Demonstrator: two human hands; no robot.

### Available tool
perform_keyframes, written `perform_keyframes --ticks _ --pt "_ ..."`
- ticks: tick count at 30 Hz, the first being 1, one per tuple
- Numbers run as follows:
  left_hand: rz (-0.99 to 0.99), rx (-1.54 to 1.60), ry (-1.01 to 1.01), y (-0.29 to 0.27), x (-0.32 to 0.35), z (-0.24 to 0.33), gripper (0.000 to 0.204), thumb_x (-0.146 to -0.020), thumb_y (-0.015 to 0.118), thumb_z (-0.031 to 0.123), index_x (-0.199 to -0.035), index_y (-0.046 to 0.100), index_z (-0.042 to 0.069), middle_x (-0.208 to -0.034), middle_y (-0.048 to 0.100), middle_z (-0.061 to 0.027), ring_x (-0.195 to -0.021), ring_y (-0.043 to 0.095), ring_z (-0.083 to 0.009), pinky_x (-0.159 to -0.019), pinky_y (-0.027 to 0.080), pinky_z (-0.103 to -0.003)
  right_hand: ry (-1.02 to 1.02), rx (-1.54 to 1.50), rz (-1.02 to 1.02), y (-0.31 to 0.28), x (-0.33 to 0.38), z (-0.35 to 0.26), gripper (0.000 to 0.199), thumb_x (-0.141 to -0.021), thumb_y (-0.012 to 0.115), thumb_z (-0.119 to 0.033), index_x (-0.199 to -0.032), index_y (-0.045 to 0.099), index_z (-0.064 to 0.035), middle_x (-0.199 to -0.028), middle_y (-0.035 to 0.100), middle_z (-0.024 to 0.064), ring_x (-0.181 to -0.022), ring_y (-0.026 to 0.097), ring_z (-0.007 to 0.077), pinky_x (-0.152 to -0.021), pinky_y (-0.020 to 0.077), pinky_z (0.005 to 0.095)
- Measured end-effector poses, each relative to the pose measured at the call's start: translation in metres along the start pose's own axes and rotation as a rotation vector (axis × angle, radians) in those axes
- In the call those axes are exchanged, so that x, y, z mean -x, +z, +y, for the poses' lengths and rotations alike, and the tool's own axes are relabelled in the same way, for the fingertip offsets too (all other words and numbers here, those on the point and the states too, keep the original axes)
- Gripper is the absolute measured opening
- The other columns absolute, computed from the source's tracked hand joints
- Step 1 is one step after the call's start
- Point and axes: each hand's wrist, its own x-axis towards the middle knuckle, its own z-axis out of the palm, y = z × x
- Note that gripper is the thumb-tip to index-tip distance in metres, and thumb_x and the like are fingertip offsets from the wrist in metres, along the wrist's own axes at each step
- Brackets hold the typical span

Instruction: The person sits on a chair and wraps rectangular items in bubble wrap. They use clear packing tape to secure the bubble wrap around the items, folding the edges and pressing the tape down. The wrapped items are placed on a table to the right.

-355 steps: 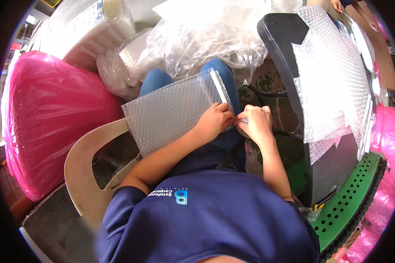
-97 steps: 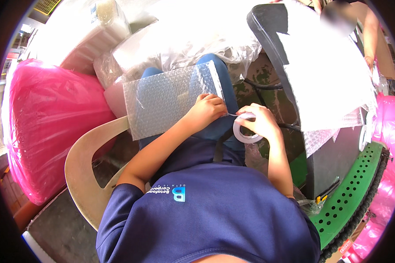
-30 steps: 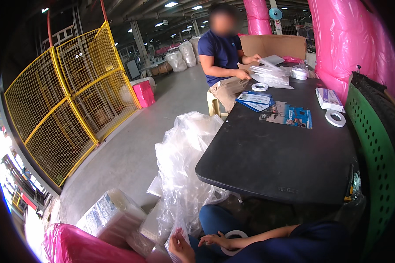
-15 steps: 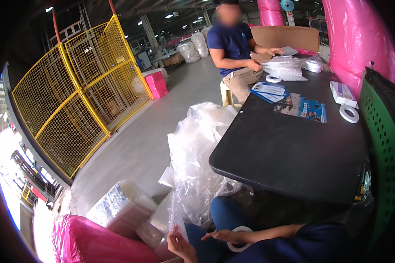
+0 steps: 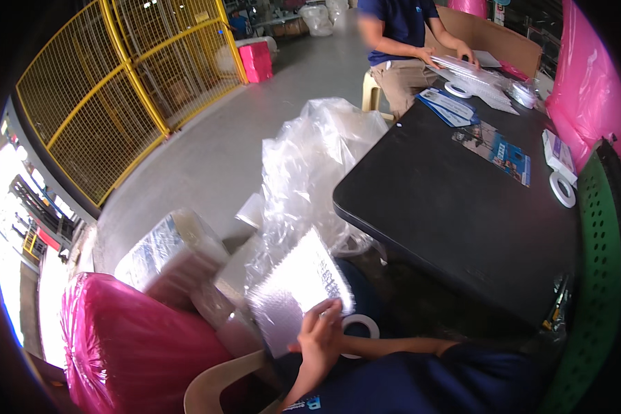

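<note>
Bubble-wrap pouch [image 5: 298, 295]: silvery, tilted, low in the head view, resting over the lap beside the black counter [image 5: 455, 207].
Left hand [image 5: 321, 338]: fingers laid on the pouch's lower right edge, pressing it; how far the grip closes cannot be told.
Tape roll [image 5: 355, 335]: white ring, just right of the left hand, partly hidden behind it.
Right hand: out of sight; only a forearm [image 5: 400, 345] shows, running toward the tape roll.
Clear plastic bags [image 5: 317, 159]: heaped between pouch and counter edge.
Wrapped bundle [image 5: 169, 252]: on the floor, left of the pouch.
Pink plastic sack [image 5: 134, 345]: lower left, near a beige chair arm [image 5: 217, 386].
Second tape roll [image 5: 562, 188]: on the counter's right side.
Blue leaflets [image 5: 497, 148]: on the counter's far part.
Co-worker [image 5: 400, 41]: seated at the counter's far end, handling sheets.
Yellow mesh fence [image 5: 117, 90]: upper left.
</note>
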Motion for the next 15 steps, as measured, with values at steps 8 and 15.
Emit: perform_keyframes --ticks 8,15 --pt "0.231 -0.168 0.644 -0.001 -0.009 0.013 0.023 -0.074 0.076 0.002 -0.094 0.066 0.008 -0.102 0.063 -0.0126 -0.092 0.063 -0.0292 -0.083 0.052 -0.045 0.021 -0.899 0.587 -0.185 -0.053 -0.068 0.033 -0.099 0.053 -0.024 -0.123 0.057 -0.0018 -0.105 0.066 0.0091 -0.09 0.064 0.0197 -0.077 0.0539 0.0351" --pt "-0.503 -0.364 0.033 0.046 0.011 -0.058 0.045 -0.078 0.073 0.014 -0.12 0.061 0.006 -0.107 0.06 -0.013 -0.105 0.058 -0.0331 -0.09 0.046 -0.042 0.211 -0.627 1.349 -0.511 0.131 0.043 0.044 -0.084 0.077 -0.017 -0.12 0.057 -0.0033 -0.111 0.061 0.0104 -0.095 0.063 0.0226 -0.069 0.05 0.0247"
